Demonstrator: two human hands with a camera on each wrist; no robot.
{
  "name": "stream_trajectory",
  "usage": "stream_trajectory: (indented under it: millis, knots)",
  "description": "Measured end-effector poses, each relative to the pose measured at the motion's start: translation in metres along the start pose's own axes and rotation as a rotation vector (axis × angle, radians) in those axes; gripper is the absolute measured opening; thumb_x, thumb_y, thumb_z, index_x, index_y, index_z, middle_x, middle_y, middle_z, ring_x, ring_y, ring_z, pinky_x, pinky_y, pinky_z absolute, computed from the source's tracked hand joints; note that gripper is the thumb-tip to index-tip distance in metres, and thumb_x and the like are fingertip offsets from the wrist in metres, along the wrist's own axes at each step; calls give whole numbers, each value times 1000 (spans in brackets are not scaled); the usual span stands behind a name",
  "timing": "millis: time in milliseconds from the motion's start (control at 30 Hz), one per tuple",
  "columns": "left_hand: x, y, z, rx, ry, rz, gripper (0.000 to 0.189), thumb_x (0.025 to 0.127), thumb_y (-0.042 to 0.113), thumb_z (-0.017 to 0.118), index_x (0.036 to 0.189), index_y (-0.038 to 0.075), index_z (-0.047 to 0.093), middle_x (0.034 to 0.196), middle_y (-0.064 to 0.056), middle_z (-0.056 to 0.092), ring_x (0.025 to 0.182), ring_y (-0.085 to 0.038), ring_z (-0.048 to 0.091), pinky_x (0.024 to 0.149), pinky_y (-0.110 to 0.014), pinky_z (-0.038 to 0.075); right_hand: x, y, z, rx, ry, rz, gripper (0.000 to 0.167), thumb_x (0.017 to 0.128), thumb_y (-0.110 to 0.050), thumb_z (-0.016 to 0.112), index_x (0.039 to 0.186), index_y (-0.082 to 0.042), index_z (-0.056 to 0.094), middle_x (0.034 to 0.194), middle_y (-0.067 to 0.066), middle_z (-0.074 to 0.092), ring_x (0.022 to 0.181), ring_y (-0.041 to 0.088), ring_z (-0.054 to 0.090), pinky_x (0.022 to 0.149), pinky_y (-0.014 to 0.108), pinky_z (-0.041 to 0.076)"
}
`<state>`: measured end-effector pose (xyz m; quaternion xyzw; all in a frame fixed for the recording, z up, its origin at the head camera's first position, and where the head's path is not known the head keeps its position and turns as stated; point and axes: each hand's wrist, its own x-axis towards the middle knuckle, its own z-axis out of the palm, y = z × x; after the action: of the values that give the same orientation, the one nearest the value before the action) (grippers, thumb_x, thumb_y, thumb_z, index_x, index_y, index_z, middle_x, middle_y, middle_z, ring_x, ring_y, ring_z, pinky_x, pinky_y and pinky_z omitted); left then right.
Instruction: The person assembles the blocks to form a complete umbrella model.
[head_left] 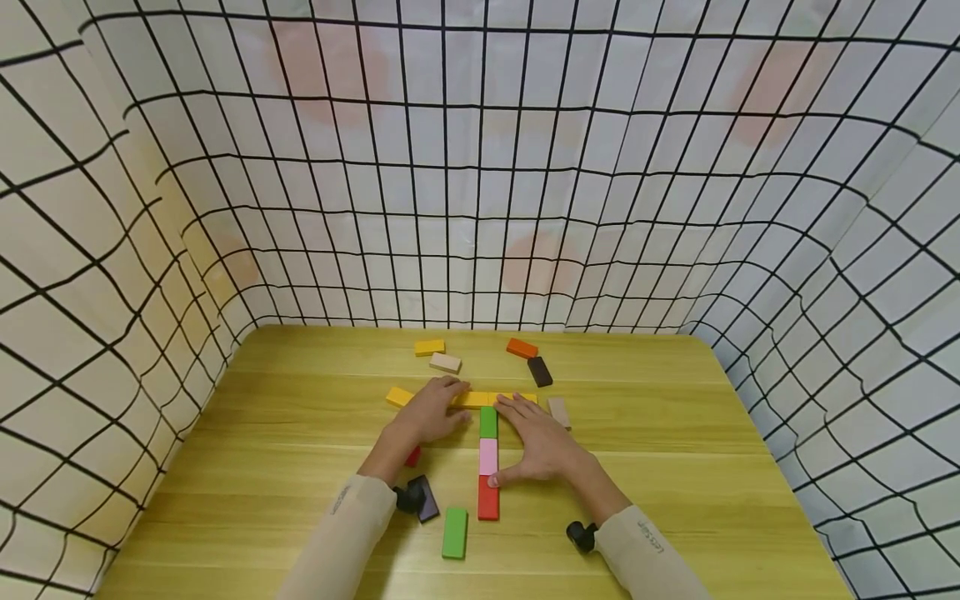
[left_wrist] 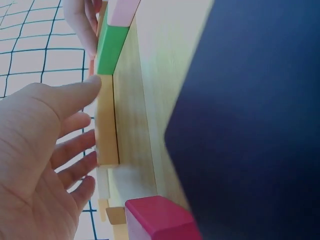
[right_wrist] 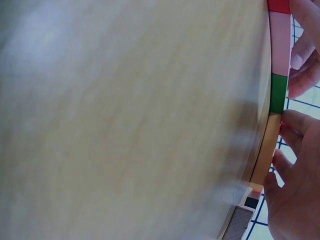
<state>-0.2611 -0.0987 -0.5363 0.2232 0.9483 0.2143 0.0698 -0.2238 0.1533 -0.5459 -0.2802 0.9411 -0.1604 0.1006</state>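
Observation:
Green [head_left: 488,422], pink [head_left: 488,457] and red [head_left: 488,497] blocks form a line running toward me. Its green end meets a crosswise row of yellow blocks [head_left: 472,400], making a T. My left hand [head_left: 429,414] is at the row's left end, fingers beyond it and thumb on the near side; the left wrist view shows the fingers loosely bent beside a yellow block [left_wrist: 106,122]. My right hand [head_left: 546,442] is spread, fingertips at the row's right part and thumb touching the line near the red block. Contact under the fingers is partly hidden.
Loose blocks lie around: yellow [head_left: 430,347], beige [head_left: 446,362], orange [head_left: 522,347] and black [head_left: 540,372] behind; another beige one [head_left: 558,412] at right. Nearer me are a dark purple block [head_left: 427,500] and a green one [head_left: 454,533]. Black netting [head_left: 480,208] surrounds the table.

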Motion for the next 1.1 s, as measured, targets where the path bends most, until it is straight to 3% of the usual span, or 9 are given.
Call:
stream_trajectory:
  millis: [233,500,667,867,1100]
  knots:
    - [-9,10,3,-42,-1,82,81,92,55,72,155,12,47,160,-12,42,149,-34,39,120,-53,38,0,2,4,5,4,5,131,64,-91,69,166,-20,24,173,-4,20,161,26,13,125,58,27]
    - [-17,18,4,95,-46,160,121,65,82,77,159,15,41,165,-9,38,153,-33,33,125,-56,28,1,3,4,5,13,-8,130,65,-89,70,165,-19,26,173,-1,22,161,28,14,124,59,26]
    - [-20,21,8,158,-124,148,138,55,92,73,165,23,27,172,0,25,160,-30,18,128,-60,14,2,5,6,-2,7,4,132,64,-93,66,166,-21,23,173,-4,20,162,26,12,126,57,24]
    - [-24,26,10,166,-152,132,144,50,94,74,166,26,22,173,4,18,162,-30,10,127,-63,7,1,4,5,36,4,16,132,63,-92,68,166,-24,21,173,-5,19,162,24,11,126,56,24]
    - [-26,29,14,190,-158,158,146,52,95,72,167,22,19,174,5,14,162,-31,7,126,-67,4,-1,1,4,86,21,41,133,62,-88,74,164,-18,27,172,1,20,158,27,22,123,56,31]
